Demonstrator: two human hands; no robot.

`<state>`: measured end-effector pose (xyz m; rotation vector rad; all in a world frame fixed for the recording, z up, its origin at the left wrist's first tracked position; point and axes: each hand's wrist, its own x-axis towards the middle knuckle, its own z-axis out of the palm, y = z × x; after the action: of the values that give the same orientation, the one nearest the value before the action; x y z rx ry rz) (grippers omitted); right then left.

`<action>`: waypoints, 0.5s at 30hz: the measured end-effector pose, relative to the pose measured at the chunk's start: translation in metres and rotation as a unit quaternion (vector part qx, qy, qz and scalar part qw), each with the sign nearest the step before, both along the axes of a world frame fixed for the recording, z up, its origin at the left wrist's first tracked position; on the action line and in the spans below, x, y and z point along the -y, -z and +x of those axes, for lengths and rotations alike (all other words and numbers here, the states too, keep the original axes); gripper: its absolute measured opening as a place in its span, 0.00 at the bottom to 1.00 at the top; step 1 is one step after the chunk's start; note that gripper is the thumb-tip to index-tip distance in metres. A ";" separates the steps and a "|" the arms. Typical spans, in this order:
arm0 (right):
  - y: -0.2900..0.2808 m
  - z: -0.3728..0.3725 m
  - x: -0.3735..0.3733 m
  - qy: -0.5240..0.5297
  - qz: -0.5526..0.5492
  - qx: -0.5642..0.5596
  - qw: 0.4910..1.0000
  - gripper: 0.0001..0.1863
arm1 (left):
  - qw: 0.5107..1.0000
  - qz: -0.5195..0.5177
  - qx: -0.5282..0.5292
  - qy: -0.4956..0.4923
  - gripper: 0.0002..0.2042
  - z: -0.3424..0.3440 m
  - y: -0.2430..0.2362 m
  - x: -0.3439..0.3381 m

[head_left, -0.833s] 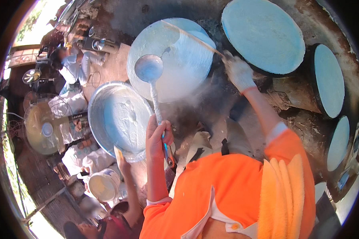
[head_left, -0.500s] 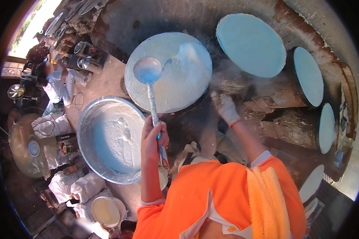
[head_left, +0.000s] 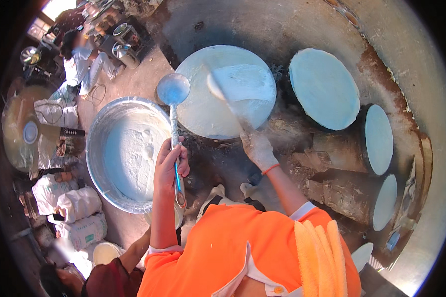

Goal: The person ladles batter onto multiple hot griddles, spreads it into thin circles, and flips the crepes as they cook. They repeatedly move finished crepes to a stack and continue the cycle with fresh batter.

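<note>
My left hand (head_left: 170, 163) is closed round the long wrapped handle of a metal ladle (head_left: 173, 88), whose bowl is held up beside the round pale griddle (head_left: 198, 119). My right hand (head_left: 256, 147), in a soiled light glove, grips a thin stick (head_left: 228, 101), blurred by motion, that reaches over the griddle. A pale patch (head_left: 245, 84) covers part of the griddle's upper right. Left of my legs, a wide metal basin (head_left: 99, 163) holds thick white batter with lumps on its surface.
More pale round tops (head_left: 322, 89) on dark drums run down the right beside a curved wall (head_left: 411, 59). At left are a fan (head_left: 30, 132), white sacks (head_left: 79, 232) and a seated person (head_left: 79, 64). Another person (head_left: 104, 277) is at lower left, near a bucket (head_left: 104, 252).
My right hand has moved left to the griddle's lower edge with the stick over it. The ladle stays upright in my left hand; the view has shifted.
</note>
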<state>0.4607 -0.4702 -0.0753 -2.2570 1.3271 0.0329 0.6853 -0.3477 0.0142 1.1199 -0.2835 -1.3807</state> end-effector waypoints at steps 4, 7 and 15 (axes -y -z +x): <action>0.046 -0.041 0.028 0.193 -0.029 0.047 0.980 0.22 | 1.000 0.013 0.007 0.025 0.12 -0.017 0.008 0.005; 0.037 -0.052 0.042 0.113 0.005 0.089 0.990 0.23 | 0.997 0.056 0.019 0.054 0.13 -0.025 0.009 0.024; 0.029 -0.054 0.023 0.031 0.066 0.248 0.966 0.20 | 0.978 0.001 0.133 0.161 0.10 0.013 0.044 0.169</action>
<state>0.4072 -0.4936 -0.1044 -1.9373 1.0837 -0.4268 0.6979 -0.5171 -0.0297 1.3029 -0.6823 -1.5105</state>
